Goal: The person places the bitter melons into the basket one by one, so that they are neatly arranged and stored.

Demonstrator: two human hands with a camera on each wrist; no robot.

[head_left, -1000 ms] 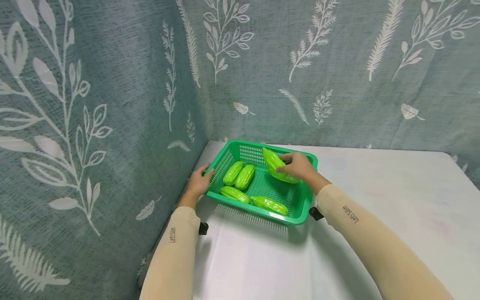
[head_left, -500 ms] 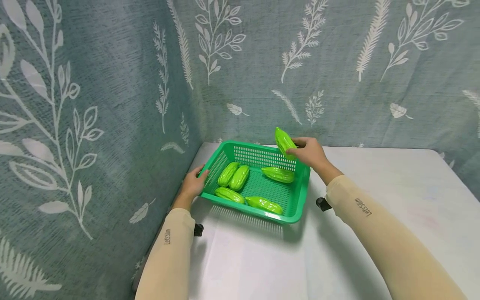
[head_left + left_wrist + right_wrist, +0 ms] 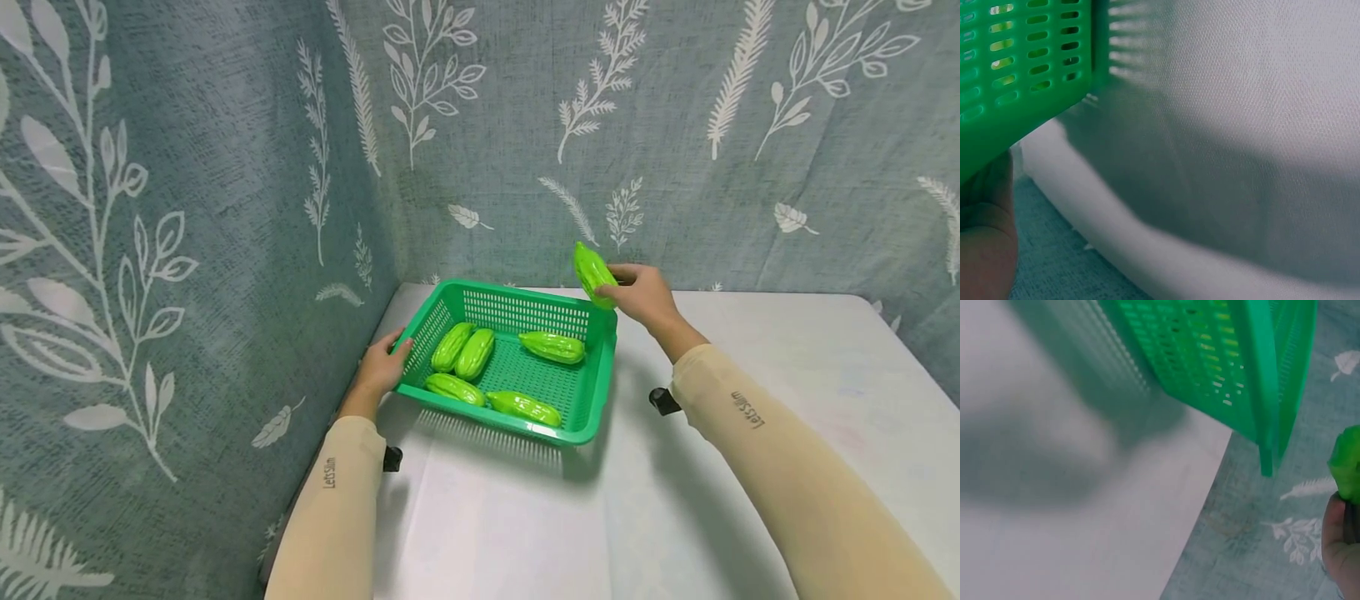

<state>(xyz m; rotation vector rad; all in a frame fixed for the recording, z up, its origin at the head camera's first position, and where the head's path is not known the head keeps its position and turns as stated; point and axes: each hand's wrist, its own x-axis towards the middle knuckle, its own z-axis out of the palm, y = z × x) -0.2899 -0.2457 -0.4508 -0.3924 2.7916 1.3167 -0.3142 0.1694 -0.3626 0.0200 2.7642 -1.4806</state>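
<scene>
A green plastic basket (image 3: 603, 392) with slotted walls sits on the white table, tilted slightly in the head view. Several glossy, ridged bitter melons lie in it: a pair side by side at the left, with one melon (image 3: 475, 354) nearest the middle, others along the near wall, and one (image 3: 552, 347) toward the far right. My left hand (image 3: 380, 367) grips the basket's left rim, thumb on top. Above the far right corner my right hand (image 3: 643, 296) pinches another bitter melon (image 3: 593, 273) between thumb and fingers, tip pointing up; only its end shows in the right wrist view.
White cloth covers the table (image 3: 765, 400), which extends to the right of the basket. Grey-green leaf-patterned curtains (image 3: 510, 150) hang close behind and along the left side, near my left arm.
My right hand has lifted one bitter melon out of the basket, up and to the right. Another melon that was partly behind it now shows fully. My left hand stays on the rim.
</scene>
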